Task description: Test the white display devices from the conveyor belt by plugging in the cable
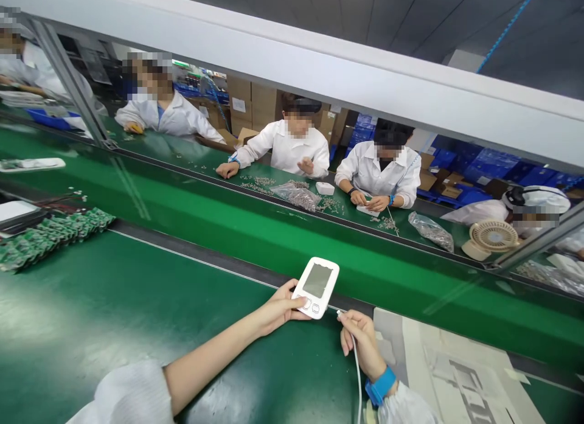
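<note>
My left hand (279, 308) holds a white device (316, 288) with a grey screen and two round buttons, gripping its lower edge above the dark green bench (114, 314). Just to the right, my right hand (360, 342) pinches the plug end of a thin white cable (358, 375), which trails down toward me. The plug tip sits a short gap from the device's lower right corner, not touching it. A blue wristband (380, 385) is on my right wrist.
Green circuit boards (50, 235) lie piled at the left. A bright green conveyor belt (255, 229) runs across beyond the bench. Several people in white coats work on the far side with small parts, plastic bags and a small fan (493, 236). A grey-white mat (460, 369) lies at right.
</note>
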### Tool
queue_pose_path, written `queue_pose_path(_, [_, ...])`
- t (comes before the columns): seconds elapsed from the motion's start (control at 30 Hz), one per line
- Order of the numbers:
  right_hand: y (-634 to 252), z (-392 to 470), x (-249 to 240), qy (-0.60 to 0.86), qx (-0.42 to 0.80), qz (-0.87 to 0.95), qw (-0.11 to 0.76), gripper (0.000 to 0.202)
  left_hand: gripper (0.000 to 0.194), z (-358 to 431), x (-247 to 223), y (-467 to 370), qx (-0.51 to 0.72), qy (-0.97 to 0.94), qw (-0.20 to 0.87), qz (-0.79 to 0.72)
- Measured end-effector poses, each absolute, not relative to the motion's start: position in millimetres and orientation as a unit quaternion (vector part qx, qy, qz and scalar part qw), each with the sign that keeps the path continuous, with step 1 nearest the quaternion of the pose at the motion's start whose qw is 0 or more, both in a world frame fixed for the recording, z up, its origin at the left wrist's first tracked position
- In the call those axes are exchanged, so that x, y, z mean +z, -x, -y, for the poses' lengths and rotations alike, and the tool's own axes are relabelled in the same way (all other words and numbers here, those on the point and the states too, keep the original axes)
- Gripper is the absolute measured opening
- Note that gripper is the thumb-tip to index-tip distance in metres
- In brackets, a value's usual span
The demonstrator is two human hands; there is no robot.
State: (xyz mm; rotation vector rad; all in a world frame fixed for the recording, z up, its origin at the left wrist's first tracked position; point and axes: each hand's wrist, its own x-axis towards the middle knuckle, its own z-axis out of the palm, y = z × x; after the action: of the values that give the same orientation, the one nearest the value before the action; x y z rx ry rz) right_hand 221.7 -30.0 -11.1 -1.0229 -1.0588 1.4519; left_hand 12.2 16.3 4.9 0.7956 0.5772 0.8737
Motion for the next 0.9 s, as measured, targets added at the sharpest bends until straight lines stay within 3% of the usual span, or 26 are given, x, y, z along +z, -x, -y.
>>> queue_pose_path(0.33, [-218.4,30.3,-9.3,0.456,0.585,0.494,0.454,0.028,0.039,-13.3,10.0,-12.7,0.377,-0.408,0.787,-0.268])
queue_pose_path(0.9, [-217.3,30.8,-10.0,0.481,0.572,0.5,0.436,0.034,0.038,-13.0,8.0,-15.4,0.392,-0.417,0.772,-0.276])
